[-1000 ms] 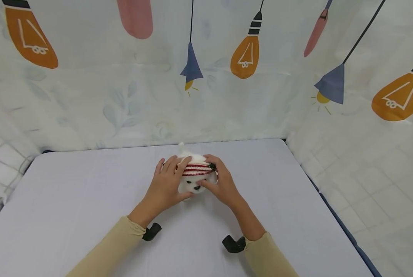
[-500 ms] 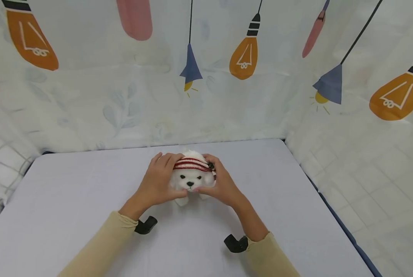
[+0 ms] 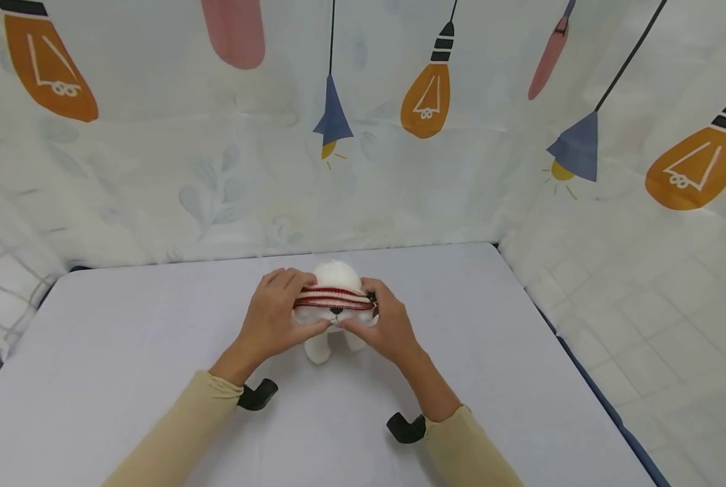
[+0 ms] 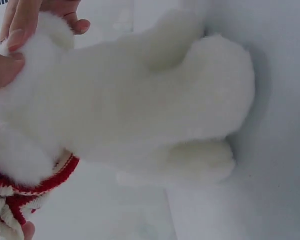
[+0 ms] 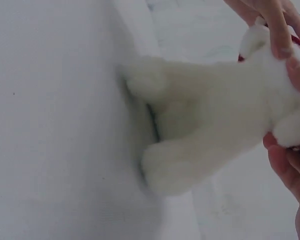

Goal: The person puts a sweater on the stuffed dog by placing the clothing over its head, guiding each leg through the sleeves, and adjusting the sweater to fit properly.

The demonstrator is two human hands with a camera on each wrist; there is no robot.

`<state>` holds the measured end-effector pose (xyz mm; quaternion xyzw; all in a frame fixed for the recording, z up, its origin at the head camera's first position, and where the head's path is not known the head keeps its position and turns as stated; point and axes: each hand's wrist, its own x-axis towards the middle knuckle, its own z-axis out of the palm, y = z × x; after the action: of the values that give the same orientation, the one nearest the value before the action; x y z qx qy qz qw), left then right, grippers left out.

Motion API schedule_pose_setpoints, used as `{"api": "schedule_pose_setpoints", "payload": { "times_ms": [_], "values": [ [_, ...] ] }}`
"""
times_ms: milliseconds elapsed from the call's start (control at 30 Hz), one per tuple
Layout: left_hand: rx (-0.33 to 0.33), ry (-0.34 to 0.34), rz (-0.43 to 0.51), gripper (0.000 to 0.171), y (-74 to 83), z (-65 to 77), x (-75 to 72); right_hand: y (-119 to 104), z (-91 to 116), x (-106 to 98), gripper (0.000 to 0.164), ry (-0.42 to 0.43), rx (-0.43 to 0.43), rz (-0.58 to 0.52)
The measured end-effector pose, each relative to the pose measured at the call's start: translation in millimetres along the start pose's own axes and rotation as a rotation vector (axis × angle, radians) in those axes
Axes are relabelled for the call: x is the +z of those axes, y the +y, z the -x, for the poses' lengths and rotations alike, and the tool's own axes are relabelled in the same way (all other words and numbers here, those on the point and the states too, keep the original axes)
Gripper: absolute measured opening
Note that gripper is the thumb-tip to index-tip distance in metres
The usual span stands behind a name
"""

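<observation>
A white plush dog [image 3: 317,348] stands on its legs on the white-covered table, facing me in the head view. A red-and-white striped knitted headband [image 3: 333,297] lies across its eyes; the nose and mouth show just below. My left hand [image 3: 271,311] grips the headband and head at the left side, thumb reaching to the muzzle. On the opposite side my right hand [image 3: 392,325] grips in the same way, close to a dark ornament [image 3: 371,296] on the band. The left wrist view shows the furry body [image 4: 120,95] and the band's red edge [image 4: 65,172] behind the head.
The white cloth [image 3: 155,338] covers the table. A pale curtain [image 3: 265,169] printed with lamps and bulbs hangs behind it and along the sides. Black curved wrist pieces [image 3: 258,395] stick out from both sleeves.
The headband has come down from the dog's forehead over its eyes. The head, tilted at first, now faces forward. My left hand has shifted slightly left.
</observation>
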<state>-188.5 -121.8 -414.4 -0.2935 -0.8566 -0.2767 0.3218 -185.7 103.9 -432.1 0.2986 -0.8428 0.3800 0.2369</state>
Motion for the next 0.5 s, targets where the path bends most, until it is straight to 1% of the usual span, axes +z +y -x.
{"api": "schedule_pose_setpoints", "payload": {
  "times_ms": [100,200,367,500],
  "values": [
    [0.005,0.036,0.004,0.054,-0.5,2.3,3.4,1.9,2.3,6.0,0.053,0.045,-0.010,-0.019],
    [0.002,0.053,0.006,0.049,-0.4,4.2,6.5,3.8,4.5,11.6,0.043,0.090,-0.011,-0.037],
    [0.001,0.054,-0.008,0.039,1.7,5.8,9.2,5.8,7.7,18.2,0.033,0.149,-0.012,-0.052],
    [-0.012,0.046,-0.017,0.036,4.2,7.3,10.2,6.1,8.7,21.2,0.030,0.158,-0.019,-0.050]
  ]
}}
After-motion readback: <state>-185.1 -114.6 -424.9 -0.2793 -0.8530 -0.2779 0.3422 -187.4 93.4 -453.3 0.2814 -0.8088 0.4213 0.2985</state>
